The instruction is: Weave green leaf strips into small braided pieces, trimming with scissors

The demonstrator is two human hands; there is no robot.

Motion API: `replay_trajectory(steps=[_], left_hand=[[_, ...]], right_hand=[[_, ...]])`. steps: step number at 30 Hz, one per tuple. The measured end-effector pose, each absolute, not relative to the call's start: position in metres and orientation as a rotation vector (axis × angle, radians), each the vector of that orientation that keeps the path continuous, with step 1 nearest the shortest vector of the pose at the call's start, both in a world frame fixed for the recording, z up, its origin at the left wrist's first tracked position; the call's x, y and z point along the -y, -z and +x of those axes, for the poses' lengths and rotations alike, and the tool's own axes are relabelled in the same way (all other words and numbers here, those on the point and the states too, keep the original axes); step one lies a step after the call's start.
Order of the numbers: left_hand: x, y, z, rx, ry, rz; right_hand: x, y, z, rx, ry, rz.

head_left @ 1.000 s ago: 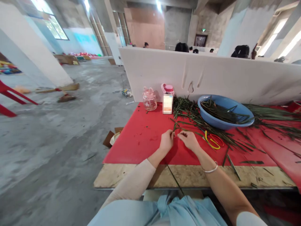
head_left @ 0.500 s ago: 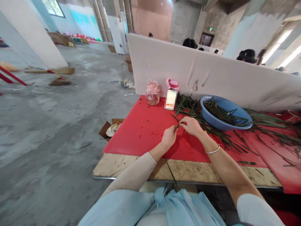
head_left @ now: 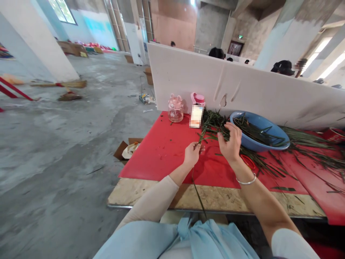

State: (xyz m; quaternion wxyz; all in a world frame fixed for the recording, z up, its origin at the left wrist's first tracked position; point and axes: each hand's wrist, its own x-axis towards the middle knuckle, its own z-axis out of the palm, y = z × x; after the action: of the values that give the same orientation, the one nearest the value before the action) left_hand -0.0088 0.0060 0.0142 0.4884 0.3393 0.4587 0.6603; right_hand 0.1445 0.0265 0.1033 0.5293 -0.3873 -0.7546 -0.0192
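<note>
Now, L grip point(head_left: 192, 154) pinching leaf strips point(head_left: 201, 137), jutting fwd past it, R hand point(head_left: 230, 143) unclenched, nr blue basin point(head_left: 257, 145)

"How was your left hand point(head_left: 192, 154) held?"

"Out in front of me, thumb and fingers pinched together, the fingers curled in."

"And the arm behind it?"

"My left forearm point(head_left: 153, 197) slanted forward and inward from my left side, the wrist nearly in line with it."

"What about the right hand point(head_left: 231, 144)?"

"I had it raised, well apart from the left, thumb away from the lightly bent fingers. My right forearm point(head_left: 265, 205) slanted inward from my right side."
</note>
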Motion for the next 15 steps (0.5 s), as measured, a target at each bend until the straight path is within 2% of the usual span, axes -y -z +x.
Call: replay_trajectory(steps=[3,9,15], left_hand=[[-0.01,-0.015,-0.009,-0.993,-1.656,0.621],[-0.01,-0.011,-0.007,-0.946,-1.707,0.562],[-0.006,-0.008,-0.004,-0.995,-1.636,0.678]], right_hand=[[-0.005,-0.083,0.147,1.889,-0.085,-0.812],[-0.014,-0.02,0.111,2.046,-0.807,-0.996],[-0.03,-0.005,0.115,1.824,-1.17,-0.877]])
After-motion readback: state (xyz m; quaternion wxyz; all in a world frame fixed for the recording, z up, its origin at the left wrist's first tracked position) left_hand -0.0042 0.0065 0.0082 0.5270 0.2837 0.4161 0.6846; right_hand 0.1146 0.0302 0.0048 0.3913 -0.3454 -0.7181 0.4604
